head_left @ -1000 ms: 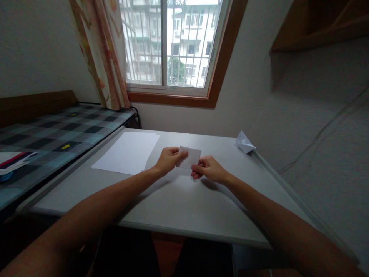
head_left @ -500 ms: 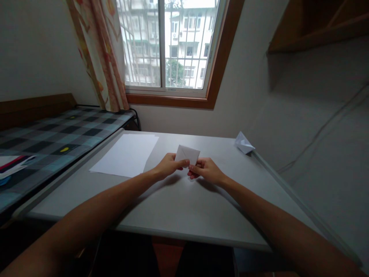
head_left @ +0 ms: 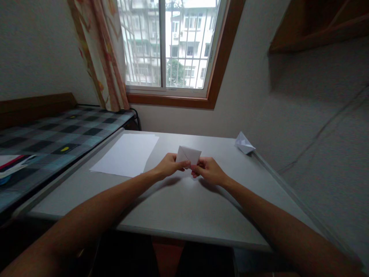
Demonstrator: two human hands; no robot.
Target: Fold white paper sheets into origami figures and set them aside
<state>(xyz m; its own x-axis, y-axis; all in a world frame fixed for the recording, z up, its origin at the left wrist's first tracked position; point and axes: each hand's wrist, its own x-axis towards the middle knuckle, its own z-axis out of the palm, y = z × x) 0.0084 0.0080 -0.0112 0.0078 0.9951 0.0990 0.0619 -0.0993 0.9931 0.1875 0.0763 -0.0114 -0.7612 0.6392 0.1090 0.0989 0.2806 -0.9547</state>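
A small folded piece of white paper [head_left: 188, 154] is held just above the white table [head_left: 184, 207], with a slanting fold line across its face. My left hand [head_left: 170, 165] is closed on its left side, thumb lying over the front near the lower edge. At the lower right corner, my right hand [head_left: 210, 170] pinches the same paper between thumb and bent fingers. The two thumbs nearly meet. Fingers behind the paper are hidden.
White sheets [head_left: 127, 154] lie at the table's back left. A folded paper boat [head_left: 244, 143] sits at the right edge by the wall. Left of the table is a bed with a checked cover [head_left: 43, 134]. A window [head_left: 167, 46] is ahead.
The folded paper and both hands have shifted very slightly to the right. My right fingers have drawn in a little closer to the paper's lower corner. Both hands keep their hold.
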